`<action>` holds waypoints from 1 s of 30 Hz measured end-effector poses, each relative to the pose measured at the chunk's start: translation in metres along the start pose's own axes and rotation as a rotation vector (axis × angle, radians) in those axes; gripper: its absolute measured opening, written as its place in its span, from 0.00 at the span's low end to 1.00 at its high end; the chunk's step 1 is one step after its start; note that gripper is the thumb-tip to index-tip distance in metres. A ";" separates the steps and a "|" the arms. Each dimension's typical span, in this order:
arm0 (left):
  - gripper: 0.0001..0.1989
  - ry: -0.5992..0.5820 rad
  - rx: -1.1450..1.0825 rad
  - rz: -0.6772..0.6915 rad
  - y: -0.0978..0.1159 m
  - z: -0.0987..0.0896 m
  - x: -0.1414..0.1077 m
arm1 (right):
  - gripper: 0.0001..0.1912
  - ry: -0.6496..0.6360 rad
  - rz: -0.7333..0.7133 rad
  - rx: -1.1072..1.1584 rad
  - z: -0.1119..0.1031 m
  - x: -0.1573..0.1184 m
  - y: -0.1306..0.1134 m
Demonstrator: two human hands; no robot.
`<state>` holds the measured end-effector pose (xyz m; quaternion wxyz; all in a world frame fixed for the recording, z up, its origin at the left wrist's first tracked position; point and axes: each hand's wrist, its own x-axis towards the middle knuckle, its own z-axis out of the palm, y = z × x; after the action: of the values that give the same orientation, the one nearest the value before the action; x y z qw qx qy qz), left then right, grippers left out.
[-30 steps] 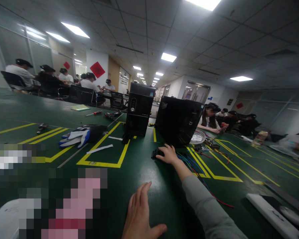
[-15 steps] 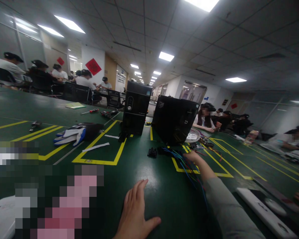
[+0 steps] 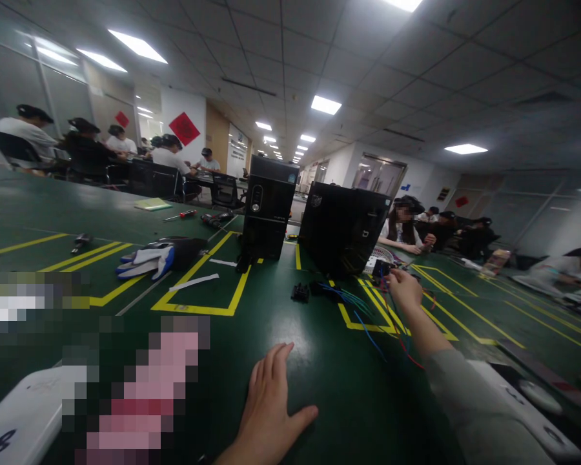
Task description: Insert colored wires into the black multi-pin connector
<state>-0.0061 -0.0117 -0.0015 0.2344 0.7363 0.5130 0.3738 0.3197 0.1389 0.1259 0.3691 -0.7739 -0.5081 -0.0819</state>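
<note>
My left hand hovers over or rests on the green table, fingers stretched and thumb apart, with nothing in it. My right hand is closed in a pinch at the right of the black computer case. From its fingers hang thin red and blue wires, with a small dark piece at their upper end; its kind is unclear. Nearer the middle lies a bundle of green and blue wires. Beside that bundle sits a small black part.
A second black computer case stands left of the first. White-and-blue work gloves, a red screwdriver and paper strips lie to the left. A white basket is behind my right hand. People sit around other tables.
My right hand has risen from the wire bundle and moved slightly right, taking red and blue wires with it. The green and blue bundle stays on the table. My left hand keeps its open pose.
</note>
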 end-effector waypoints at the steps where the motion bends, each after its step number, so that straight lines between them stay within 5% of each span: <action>1: 0.39 0.002 0.005 0.000 0.000 0.000 0.000 | 0.13 0.044 -0.001 0.044 -0.006 0.002 0.000; 6: 0.37 -0.003 0.016 0.011 0.002 -0.002 -0.001 | 0.18 0.201 -0.060 0.312 -0.033 -0.006 -0.010; 10: 0.34 0.027 -0.003 0.023 0.004 -0.003 -0.002 | 0.23 0.156 -0.127 0.507 -0.061 -0.031 -0.030; 15: 0.33 0.039 -0.058 0.027 0.007 -0.006 -0.002 | 0.20 -0.131 -0.154 0.601 -0.096 -0.081 -0.063; 17: 0.35 0.068 -0.088 0.041 0.008 -0.007 -0.002 | 0.20 -0.358 -0.119 0.617 -0.100 -0.107 -0.076; 22: 0.44 0.138 -0.134 0.078 0.013 -0.010 -0.003 | 0.20 -0.885 0.096 0.738 -0.076 -0.170 -0.090; 30: 0.35 0.085 -0.021 0.146 0.006 -0.012 0.001 | 0.21 -1.116 0.190 0.839 -0.031 -0.220 -0.073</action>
<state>-0.0120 -0.0135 0.0108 0.1924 0.7526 0.4636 0.4262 0.1619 -0.0254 0.0732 0.3260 -0.5337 -0.5404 0.5629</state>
